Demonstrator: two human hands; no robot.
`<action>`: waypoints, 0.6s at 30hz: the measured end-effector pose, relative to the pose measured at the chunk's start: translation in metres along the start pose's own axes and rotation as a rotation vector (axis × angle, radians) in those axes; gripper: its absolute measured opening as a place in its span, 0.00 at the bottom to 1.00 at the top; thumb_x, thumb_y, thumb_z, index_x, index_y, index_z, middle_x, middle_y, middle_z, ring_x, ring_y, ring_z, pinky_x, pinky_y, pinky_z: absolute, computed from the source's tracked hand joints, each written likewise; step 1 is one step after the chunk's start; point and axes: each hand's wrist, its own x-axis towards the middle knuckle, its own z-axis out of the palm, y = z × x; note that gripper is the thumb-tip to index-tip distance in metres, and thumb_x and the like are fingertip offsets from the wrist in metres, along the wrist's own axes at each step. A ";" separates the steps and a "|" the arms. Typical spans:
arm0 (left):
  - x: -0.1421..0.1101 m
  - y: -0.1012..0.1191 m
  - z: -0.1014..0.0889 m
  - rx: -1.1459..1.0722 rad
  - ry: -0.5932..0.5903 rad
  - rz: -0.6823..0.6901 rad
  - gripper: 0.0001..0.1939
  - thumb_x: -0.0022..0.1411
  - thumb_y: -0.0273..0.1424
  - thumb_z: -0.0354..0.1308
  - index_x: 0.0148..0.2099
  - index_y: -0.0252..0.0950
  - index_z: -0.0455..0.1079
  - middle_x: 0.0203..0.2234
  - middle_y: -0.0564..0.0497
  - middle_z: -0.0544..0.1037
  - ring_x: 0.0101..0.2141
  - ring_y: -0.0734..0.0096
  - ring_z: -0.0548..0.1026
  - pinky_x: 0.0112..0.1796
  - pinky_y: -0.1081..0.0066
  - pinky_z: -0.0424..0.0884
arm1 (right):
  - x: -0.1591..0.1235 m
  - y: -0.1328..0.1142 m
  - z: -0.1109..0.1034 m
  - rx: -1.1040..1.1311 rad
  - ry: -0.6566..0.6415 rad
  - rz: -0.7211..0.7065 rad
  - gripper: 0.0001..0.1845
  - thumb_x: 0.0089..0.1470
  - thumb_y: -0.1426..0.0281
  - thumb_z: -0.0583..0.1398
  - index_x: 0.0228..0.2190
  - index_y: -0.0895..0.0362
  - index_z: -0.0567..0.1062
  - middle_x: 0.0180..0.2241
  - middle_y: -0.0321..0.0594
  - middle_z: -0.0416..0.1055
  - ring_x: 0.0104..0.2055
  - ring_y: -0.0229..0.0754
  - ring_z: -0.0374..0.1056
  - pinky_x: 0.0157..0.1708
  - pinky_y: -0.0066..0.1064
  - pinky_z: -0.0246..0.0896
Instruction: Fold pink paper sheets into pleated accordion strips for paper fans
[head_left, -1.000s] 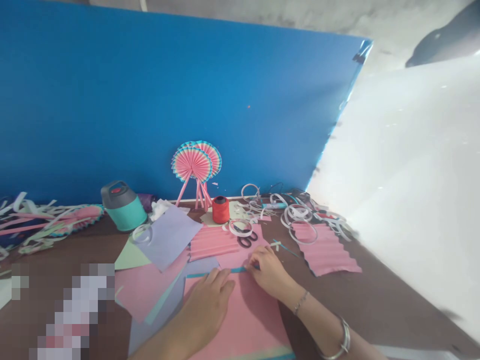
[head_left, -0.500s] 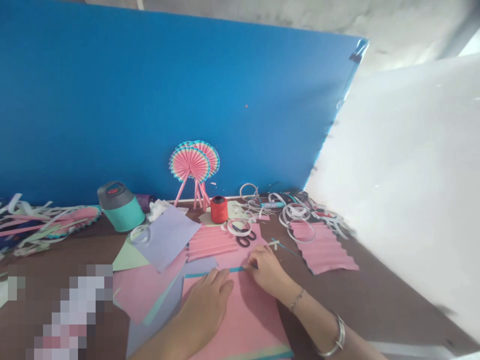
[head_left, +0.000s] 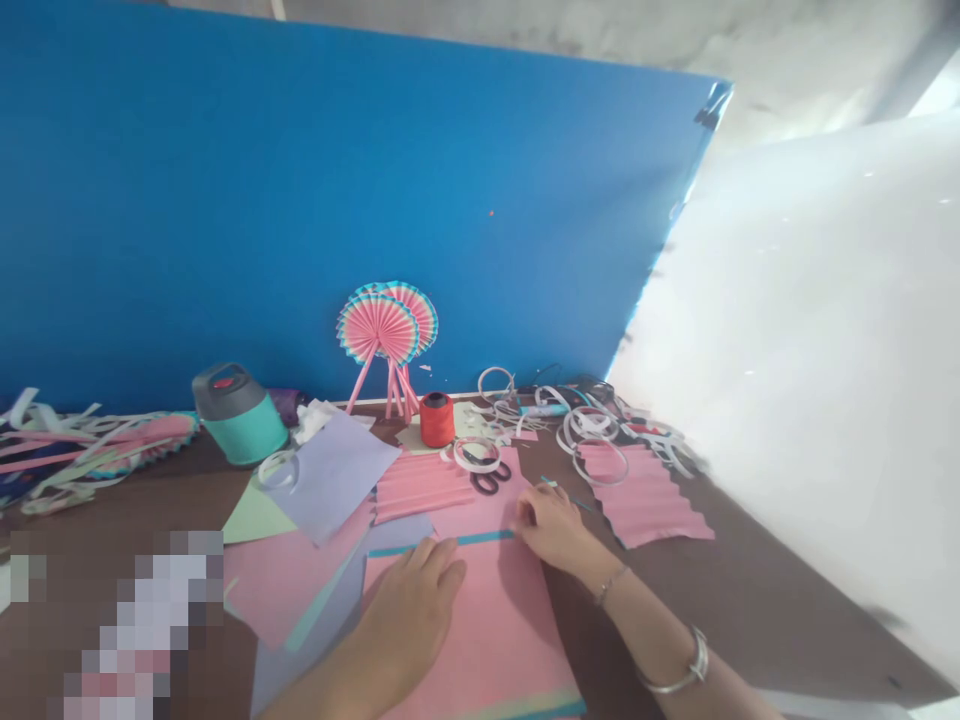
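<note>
A pink paper sheet (head_left: 487, 620) with a thin blue strip (head_left: 480, 540) along its far edge lies in front of me on the brown table (head_left: 750, 610). My left hand (head_left: 409, 615) rests flat on the sheet, fingers stretched toward the strip. My right hand (head_left: 551, 525) sits at the strip's right end, fingertips pressed together on the paper's corner. Just beyond lie a pleated pink paper (head_left: 420, 485) and black-handled scissors (head_left: 487, 478).
A red thread spool (head_left: 436, 420), pink paper fans on sticks (head_left: 386, 335), a teal bottle (head_left: 238, 412), lilac (head_left: 334, 475) and green (head_left: 255, 515) sheets, white tape rings (head_left: 592, 430) and another pleated pink paper (head_left: 649, 495) crowd the table. A blue board (head_left: 300, 200) stands behind; a white panel (head_left: 825, 380) on the right.
My right hand has slid to the right along the blue strip to its end. The left hand has stayed flat on the pink sheet.
</note>
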 end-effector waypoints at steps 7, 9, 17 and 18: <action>0.002 0.002 0.004 0.009 -0.031 -0.031 0.21 0.61 0.22 0.44 0.55 0.35 0.65 0.56 0.42 0.67 0.53 0.53 0.64 0.51 0.55 0.64 | -0.008 -0.024 0.009 0.025 0.170 -0.152 0.08 0.51 0.64 0.60 0.29 0.56 0.71 0.37 0.43 0.69 0.42 0.49 0.61 0.40 0.36 0.52; 0.003 0.002 0.005 0.002 -0.038 -0.036 0.21 0.61 0.21 0.44 0.55 0.34 0.65 0.54 0.42 0.68 0.52 0.53 0.65 0.51 0.54 0.64 | -0.014 -0.037 0.015 -0.051 0.140 -0.176 0.11 0.52 0.61 0.60 0.32 0.56 0.71 0.38 0.47 0.69 0.43 0.52 0.61 0.39 0.38 0.52; 0.002 0.000 0.005 0.016 -0.040 -0.026 0.22 0.61 0.22 0.44 0.56 0.36 0.64 0.58 0.43 0.65 0.54 0.53 0.63 0.51 0.56 0.65 | -0.008 -0.019 0.005 -0.040 0.052 -0.046 0.09 0.48 0.67 0.63 0.33 0.55 0.72 0.40 0.44 0.68 0.46 0.52 0.60 0.40 0.37 0.51; 0.002 0.000 0.005 0.020 -0.044 -0.029 0.22 0.61 0.22 0.44 0.56 0.36 0.65 0.57 0.43 0.65 0.54 0.53 0.63 0.51 0.56 0.65 | -0.005 -0.013 0.002 -0.024 0.063 -0.036 0.08 0.46 0.69 0.63 0.32 0.55 0.72 0.40 0.43 0.68 0.45 0.51 0.60 0.40 0.36 0.51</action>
